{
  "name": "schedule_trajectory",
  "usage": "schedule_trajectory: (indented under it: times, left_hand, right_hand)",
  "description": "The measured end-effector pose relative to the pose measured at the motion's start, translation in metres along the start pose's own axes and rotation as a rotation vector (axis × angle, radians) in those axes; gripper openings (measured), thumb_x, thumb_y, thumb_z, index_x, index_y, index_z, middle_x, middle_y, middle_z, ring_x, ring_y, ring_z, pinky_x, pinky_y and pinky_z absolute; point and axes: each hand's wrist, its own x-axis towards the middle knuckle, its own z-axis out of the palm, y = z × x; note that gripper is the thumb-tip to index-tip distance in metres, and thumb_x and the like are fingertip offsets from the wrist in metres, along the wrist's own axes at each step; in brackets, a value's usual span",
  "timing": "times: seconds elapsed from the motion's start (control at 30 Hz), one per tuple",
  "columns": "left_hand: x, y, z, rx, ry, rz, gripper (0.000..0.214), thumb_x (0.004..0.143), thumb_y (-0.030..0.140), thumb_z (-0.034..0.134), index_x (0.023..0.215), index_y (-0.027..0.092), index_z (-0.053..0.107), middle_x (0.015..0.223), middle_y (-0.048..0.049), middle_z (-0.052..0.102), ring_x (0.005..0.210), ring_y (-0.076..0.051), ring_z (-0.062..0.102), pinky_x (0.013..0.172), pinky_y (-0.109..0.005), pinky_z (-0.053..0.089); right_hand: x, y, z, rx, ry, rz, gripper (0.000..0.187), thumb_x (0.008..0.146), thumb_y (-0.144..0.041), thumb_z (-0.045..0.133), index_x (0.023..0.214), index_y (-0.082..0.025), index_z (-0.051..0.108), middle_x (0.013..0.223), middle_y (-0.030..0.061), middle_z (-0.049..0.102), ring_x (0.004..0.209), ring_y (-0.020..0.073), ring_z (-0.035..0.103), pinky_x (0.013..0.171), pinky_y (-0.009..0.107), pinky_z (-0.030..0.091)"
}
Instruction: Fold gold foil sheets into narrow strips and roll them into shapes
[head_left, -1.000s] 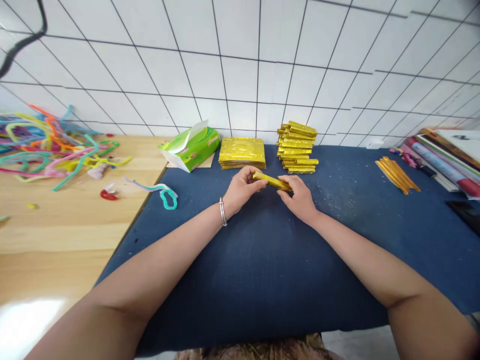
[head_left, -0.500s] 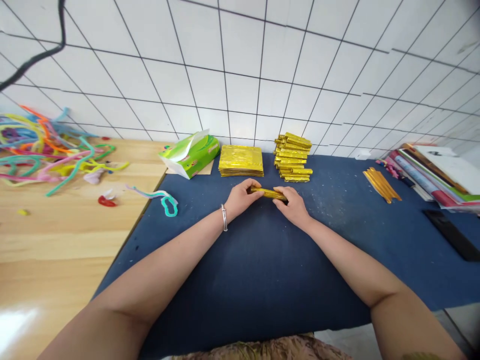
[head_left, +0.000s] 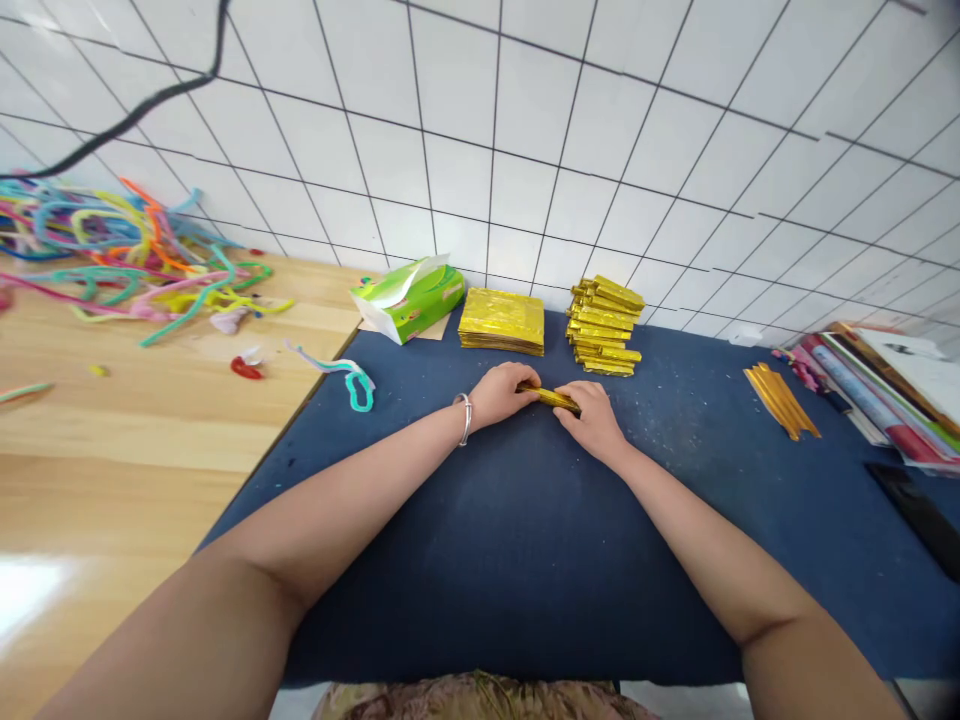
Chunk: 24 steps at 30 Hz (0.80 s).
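Note:
Both of my hands press a narrow folded strip of gold foil paper (head_left: pixel 553 398) down on the blue cloth (head_left: pixel 525 540). My left hand (head_left: pixel 504 392), with a silver bangle at the wrist, is closed over the strip's left end. My right hand (head_left: pixel 592 415) is closed over its right end. Just behind the hands lie a flat stack of gold foil sheets (head_left: pixel 502 320) and a pile of folded gold strips (head_left: pixel 604 326).
A green tissue pack (head_left: pixel 409 298) sits at the cloth's back left corner. Coloured pipe cleaners (head_left: pixel 127 255) litter the wooden table (head_left: pixel 135 430). Thin gold sticks (head_left: pixel 780 400) and rolled papers (head_left: pixel 885 385) lie at the right. A dark flat object (head_left: pixel 919 515) rests near the right edge.
The gold strip has come down from slightly raised to flat on the cloth, with both hands closing over its ends. The camera has tilted and shifted a little.

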Motion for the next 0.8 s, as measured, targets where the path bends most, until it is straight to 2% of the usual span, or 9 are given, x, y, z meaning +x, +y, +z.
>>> schedule_trajectory:
  times: [0.8]
  left_hand:
    - [0.0053,0.0085,-0.0018,0.179,-0.071,0.07,0.016,0.084,0.031,0.057,0.093,0.02,0.064,0.091,-0.0034,0.065,0.089,-0.018,0.056,0.082,-0.031,0.04]
  right_hand:
    - [0.0061,-0.0032,0.0009,-0.094,-0.024,-0.073,0.03,0.083,-0.029,0.054,0.112,-0.021,0.059,0.11,0.0082,0.062,0.104,0.0268,0.051,0.089,0.044,0.039]
